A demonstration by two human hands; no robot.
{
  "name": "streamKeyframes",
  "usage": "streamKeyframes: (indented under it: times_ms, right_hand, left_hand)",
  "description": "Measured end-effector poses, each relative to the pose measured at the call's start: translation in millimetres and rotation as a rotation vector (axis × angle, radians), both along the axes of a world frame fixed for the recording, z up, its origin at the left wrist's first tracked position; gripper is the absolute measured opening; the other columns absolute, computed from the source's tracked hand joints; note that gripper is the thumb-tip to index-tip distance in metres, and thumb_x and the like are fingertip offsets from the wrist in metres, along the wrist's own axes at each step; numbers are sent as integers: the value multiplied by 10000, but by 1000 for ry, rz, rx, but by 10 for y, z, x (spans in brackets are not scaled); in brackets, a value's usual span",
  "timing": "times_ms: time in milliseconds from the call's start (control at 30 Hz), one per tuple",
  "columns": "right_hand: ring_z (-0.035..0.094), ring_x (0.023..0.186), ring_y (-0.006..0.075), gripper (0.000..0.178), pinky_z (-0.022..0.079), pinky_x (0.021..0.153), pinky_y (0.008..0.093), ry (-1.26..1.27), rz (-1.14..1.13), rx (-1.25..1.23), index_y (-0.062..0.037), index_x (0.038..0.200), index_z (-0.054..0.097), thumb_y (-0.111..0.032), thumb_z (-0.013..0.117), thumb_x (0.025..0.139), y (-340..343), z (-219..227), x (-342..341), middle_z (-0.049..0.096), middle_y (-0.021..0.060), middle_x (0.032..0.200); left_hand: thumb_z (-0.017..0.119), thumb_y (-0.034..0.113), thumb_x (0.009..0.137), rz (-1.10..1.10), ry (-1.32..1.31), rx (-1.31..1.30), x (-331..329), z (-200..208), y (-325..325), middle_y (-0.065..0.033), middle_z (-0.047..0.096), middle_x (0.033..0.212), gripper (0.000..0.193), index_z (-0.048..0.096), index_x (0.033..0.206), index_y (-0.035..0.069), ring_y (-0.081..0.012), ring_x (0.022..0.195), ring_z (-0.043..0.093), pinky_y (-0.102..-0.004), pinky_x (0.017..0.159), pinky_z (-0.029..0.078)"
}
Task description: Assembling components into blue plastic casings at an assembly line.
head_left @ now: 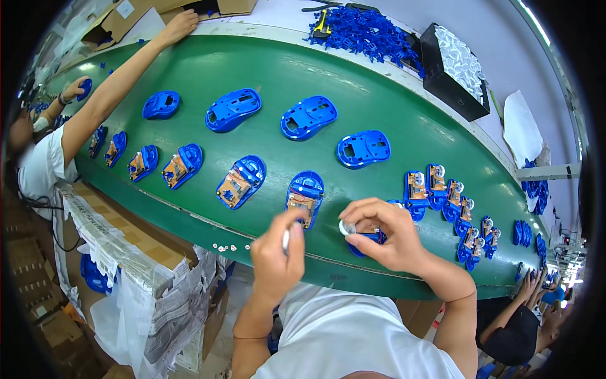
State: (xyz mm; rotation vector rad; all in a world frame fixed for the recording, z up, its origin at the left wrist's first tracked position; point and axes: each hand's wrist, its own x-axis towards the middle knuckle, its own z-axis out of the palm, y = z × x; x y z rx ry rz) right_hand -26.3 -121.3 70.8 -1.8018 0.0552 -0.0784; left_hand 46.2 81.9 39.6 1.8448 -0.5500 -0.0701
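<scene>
My left hand (276,258) is closed around a small white piece (286,242), seen nearly edge-on and partly covered by the fingers. Thumb and fingertips of my right hand (394,237) pinch a small white wheel (346,227). Just beyond the left hand lies a blue computer mouse base (307,183) with a circuit board in it. Another mouse base (356,251) sits beneath my right hand, mostly covered. To the left, a mouse base with a brown board (242,182) rests on the green conveyor belt (271,142).
Several blue mouse shells (309,117) line the belt's far side. Board-fitted bases with white wheels (451,199) cluster at right. Beyond the belt are a heap of blue parts (363,31) and a black box of white pieces (451,82). A co-worker's arm (104,95) reaches across at left.
</scene>
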Motion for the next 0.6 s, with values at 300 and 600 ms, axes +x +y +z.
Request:
streamKeyframes:
  times_ms: [300, 600]
  right_hand:
    - [666, 998, 199, 284, 560, 868, 264, 142, 39, 99, 26, 1101, 667, 104, 685, 829, -41, -18, 241, 650, 128, 1160]
    - [681, 900, 236, 277, 588, 809, 330, -391, 216, -546, -9, 1112, 674, 8, 728, 840, -177, -59, 553, 660, 114, 1123]
  left_hand:
    - [613, 39, 908, 95, -169, 481, -23, -105, -13, -99, 711, 804, 377, 629, 1285, 45, -255, 605, 650, -321, 553, 498]
    - [639, 107, 855, -401, -536, 429, 15, -20, 109, -56, 612, 647, 457, 619, 1310, 82, -204, 475, 574, -320, 449, 455]
